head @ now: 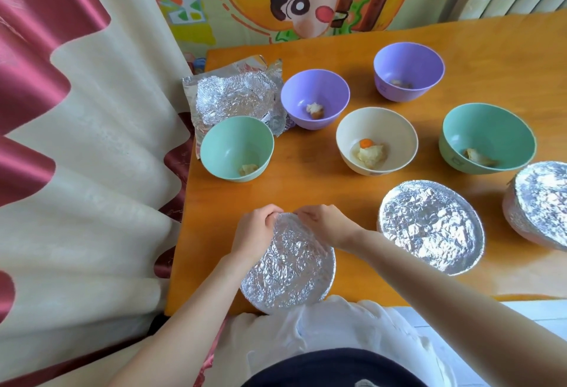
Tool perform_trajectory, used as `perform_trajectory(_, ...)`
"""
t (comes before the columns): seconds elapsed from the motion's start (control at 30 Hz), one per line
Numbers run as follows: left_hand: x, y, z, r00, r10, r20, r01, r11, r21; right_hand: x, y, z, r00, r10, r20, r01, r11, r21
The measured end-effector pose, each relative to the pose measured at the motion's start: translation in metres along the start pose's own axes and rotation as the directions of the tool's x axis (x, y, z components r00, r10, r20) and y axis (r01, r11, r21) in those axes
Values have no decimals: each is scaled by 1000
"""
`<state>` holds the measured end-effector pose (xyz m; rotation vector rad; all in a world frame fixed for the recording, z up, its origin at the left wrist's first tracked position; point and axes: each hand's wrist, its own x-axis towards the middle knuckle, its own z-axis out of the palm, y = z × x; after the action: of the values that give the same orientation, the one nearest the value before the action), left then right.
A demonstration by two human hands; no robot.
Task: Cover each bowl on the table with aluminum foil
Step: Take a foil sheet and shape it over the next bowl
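Nearly done at 6 o'clock, the left hand [256, 230] and right hand [325, 224] pinch the 12 o'clock rim of the foil-wrapped bowl [288, 267]; next, seemingly, a fresh sheet from the loose foil [236, 95] at 10 o'clock.

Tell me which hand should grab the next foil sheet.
Left, likely: the loose foil sheets lie far left, nearer the left hand; the right hand, also pinching the foil cover, would have to reach across.
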<state>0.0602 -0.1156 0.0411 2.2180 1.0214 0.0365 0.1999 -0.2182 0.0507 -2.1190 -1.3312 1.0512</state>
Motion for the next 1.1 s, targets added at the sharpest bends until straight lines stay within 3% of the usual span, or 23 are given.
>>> perform_trajectory(0.23, -2, 1, 1, 999, 36, -12, -35, 996, 83, -2, -5, -2, 995, -77, 67, 78, 997, -6)
perform_trajectory(0.47, -5, 4, 6, 999, 19, -35, -16, 998, 62, 1, -4, -2, 997, -12, 74, 6, 997, 78)
perform_trajectory(0.8, -4, 6, 8, 999, 38, -39, -38, 999, 10, 7, -5, -5, 970, 188, 157, -221, 946, 236)
perform_trajectory(0.97, 0, 5, 6, 998, 26, -59, -26, 1000, 1, 12, -4, -11, 955, 165, 248, -262, 859, 439)
perform_trajectory(1.1, -2, 3, 6, 998, 22, -62, -22, 1000, 5, 15, -5, -4, 938, 172, 302, -287, 873, 395)
